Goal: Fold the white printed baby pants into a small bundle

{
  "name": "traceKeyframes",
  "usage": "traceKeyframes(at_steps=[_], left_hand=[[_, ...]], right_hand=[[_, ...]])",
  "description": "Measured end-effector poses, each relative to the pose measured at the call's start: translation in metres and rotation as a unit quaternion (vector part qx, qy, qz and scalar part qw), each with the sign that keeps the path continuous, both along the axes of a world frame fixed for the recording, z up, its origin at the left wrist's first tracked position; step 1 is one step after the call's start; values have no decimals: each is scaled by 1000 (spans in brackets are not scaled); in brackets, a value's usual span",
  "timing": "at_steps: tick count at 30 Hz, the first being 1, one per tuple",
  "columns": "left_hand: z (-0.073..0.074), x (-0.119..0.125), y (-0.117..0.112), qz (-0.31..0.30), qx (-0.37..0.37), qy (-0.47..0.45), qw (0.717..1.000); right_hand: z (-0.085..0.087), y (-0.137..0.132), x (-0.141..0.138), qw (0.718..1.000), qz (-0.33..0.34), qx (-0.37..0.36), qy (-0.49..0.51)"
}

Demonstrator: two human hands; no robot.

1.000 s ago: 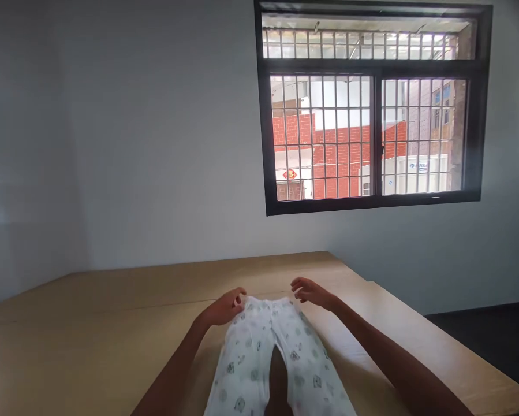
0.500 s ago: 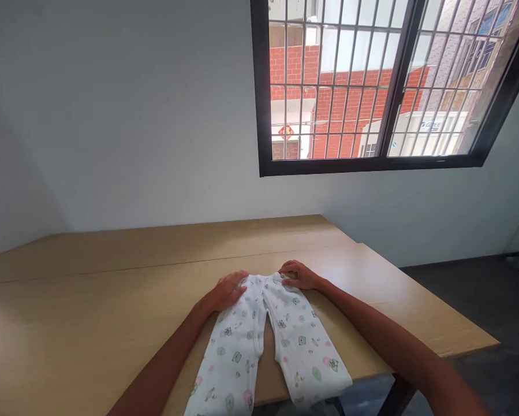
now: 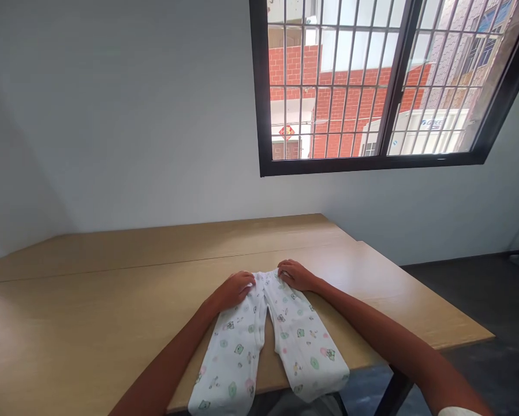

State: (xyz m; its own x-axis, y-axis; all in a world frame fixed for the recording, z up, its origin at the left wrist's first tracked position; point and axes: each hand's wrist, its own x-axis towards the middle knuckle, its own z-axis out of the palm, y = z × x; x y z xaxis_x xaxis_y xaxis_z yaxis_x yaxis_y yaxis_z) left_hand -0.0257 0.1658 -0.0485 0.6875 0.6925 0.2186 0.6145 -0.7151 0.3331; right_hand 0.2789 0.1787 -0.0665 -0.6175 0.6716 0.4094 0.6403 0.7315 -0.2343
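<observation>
A small pair of white trousers (image 3: 285, 335) with a little coloured print lies flat on the wooden table (image 3: 90, 312), waistband away from me, both legs reaching the near edge. My left hand (image 3: 235, 288) rests on the left side of the waistband, fingers curled on the cloth. At the right side of the waistband my right hand (image 3: 294, 274) presses down in the same way. The two hands are close together, almost touching.
The table's right edge (image 3: 441, 315) drops to a dark floor (image 3: 480, 300). A grey wall stands behind the table, with a barred black-framed window (image 3: 372, 86) at upper right. The trouser legs hang slightly over the near edge.
The view has tilted down and the hands have come down onto the waistband, then drawn closer together toward its middle.
</observation>
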Motion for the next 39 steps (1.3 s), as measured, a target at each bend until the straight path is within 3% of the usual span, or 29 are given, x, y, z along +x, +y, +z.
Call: traceKeyframes(at_steps=[2, 5, 9, 39], left_hand=[[1, 2, -3, -12, -32, 21, 999], [-1, 3, -4, 38, -80, 112, 990], [-6, 3, -1, 76, -69, 148, 984], [-8, -3, 6, 55, -104, 154, 981]], right_hand=[[-4, 0, 2, 999, -34, 1, -12], [-14, 5, 5, 996, -82, -5, -41], [-23, 13, 6, 989, -119, -9, -82], [-23, 15, 12, 988, -88, 25, -124]])
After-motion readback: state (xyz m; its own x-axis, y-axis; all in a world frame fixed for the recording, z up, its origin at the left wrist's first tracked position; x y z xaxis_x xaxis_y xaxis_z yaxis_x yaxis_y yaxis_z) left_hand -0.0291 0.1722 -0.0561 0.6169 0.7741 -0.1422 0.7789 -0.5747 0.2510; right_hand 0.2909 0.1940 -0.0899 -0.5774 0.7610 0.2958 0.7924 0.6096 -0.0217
